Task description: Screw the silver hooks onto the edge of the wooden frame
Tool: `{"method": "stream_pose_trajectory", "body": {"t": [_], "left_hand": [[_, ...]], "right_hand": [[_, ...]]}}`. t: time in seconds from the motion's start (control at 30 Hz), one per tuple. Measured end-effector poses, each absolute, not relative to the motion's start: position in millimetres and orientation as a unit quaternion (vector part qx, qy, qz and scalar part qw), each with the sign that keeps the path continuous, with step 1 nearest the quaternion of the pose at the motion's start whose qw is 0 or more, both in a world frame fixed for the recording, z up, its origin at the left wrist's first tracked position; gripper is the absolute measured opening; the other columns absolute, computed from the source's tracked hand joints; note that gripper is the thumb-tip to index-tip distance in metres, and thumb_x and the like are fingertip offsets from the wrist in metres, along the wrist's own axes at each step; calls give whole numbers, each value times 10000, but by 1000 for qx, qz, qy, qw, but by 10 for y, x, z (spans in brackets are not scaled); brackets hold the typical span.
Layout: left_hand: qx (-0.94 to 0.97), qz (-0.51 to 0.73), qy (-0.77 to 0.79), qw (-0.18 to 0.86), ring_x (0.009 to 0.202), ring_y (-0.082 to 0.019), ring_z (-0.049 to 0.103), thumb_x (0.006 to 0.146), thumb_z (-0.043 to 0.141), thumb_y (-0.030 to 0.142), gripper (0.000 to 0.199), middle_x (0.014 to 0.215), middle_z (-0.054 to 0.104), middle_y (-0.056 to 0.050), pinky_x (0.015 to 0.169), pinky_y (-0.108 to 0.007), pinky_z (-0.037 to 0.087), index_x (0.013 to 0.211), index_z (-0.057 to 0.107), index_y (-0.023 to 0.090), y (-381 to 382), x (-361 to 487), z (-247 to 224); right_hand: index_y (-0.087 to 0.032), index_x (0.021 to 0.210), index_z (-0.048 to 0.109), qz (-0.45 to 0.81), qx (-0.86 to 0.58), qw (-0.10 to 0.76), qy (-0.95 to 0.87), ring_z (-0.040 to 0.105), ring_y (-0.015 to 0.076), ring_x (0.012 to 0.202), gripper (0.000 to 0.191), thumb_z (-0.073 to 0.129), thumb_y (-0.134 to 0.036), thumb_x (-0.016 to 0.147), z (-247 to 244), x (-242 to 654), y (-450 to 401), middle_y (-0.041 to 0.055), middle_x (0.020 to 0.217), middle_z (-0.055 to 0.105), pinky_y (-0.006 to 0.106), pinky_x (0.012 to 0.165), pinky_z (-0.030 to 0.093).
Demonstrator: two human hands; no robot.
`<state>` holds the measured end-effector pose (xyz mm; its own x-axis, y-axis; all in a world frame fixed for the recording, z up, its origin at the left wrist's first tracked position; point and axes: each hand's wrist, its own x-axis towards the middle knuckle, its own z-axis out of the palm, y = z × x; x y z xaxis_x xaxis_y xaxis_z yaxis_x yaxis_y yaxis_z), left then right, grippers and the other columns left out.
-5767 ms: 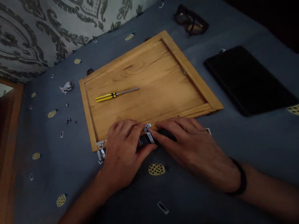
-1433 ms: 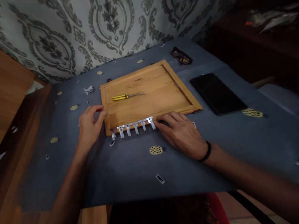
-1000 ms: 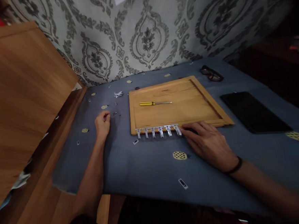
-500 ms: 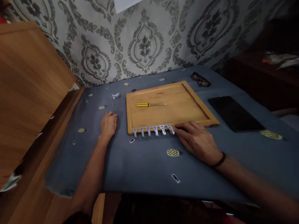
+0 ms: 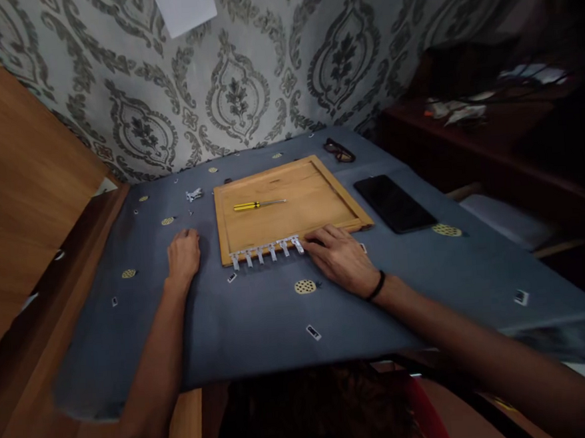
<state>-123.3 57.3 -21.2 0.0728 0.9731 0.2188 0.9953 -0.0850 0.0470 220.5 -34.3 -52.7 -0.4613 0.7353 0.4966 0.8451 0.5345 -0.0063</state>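
A wooden framed board lies on the blue tablecloth, with a yellow-handled screwdriver across its middle. Along the board's near edge runs a metal strip with several hooks. My right hand, a dark band at its wrist, rests at the strip's right end, thumb and fingers close together beside the last hook; whether they grip it is too small to tell. Left of the board, my left hand lies on the cloth with its fingers curled in, nothing visible in them.
Small metal pieces lie at the back left. Eyeglasses sit behind the board's right corner, and a black tablet lies to its right. A wooden cabinet borders the left side; patterned wallpaper rises behind.
The whole view has swung to the right, so the table and its contents appear further left. Both hands keep about the same places beside the board.
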Motion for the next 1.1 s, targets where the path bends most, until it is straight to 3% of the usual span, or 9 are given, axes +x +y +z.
{"method": "stream_pose_trajectory", "body": {"t": [0.2, 0.4, 0.57, 0.73, 1.1], "left_hand": [[-719, -201, -666, 12, 948, -283, 664, 916, 461, 219, 231, 988, 707, -144, 799, -355, 469, 907, 685, 167, 578, -1214, -149], [-747, -312, -571, -136, 783, -187, 651, 867, 513, 319, 232, 824, 723, -44, 708, -270, 477, 878, 688, 166, 634, -830, 30], [-795, -282, -459, -279, 724, -155, 625, 826, 574, 358, 233, 769, 707, -20, 690, -254, 474, 815, 706, 167, 588, -260, 123], [-820, -212, -390, -361, 681, -132, 588, 794, 616, 290, 157, 720, 678, -3, 665, -242, 451, 752, 696, 162, 555, 174, 140], [-815, -139, -394, -401, 576, -99, 511, 809, 608, 213, 121, 629, 601, 22, 560, -218, 380, 714, 658, 156, 703, 365, -71]], "right_hand": [[-192, 1107, 718, -111, -469, 231, -845, 545, 246, 966, 241, 536, -145, 956, -511, 2194, -348, 98, 1033, 702, 367, 838, 410], [-185, 1110, 715, -121, -470, 234, -843, 549, 244, 973, 234, 547, -143, 953, -531, 2193, -334, 93, 1048, 707, 364, 837, 407], [-192, 1097, 712, -115, -470, 234, -843, 541, 247, 977, 233, 542, -134, 947, -521, 2188, -339, 96, 1046, 702, 373, 836, 396], [-178, 1099, 705, -115, -475, 227, -842, 527, 246, 985, 228, 537, -129, 953, -488, 2180, -355, 92, 1056, 697, 361, 857, 375], [-172, 1118, 701, -99, -475, 231, -843, 524, 238, 964, 226, 550, -136, 953, -476, 2176, -354, 92, 1046, 695, 354, 816, 367]]}}
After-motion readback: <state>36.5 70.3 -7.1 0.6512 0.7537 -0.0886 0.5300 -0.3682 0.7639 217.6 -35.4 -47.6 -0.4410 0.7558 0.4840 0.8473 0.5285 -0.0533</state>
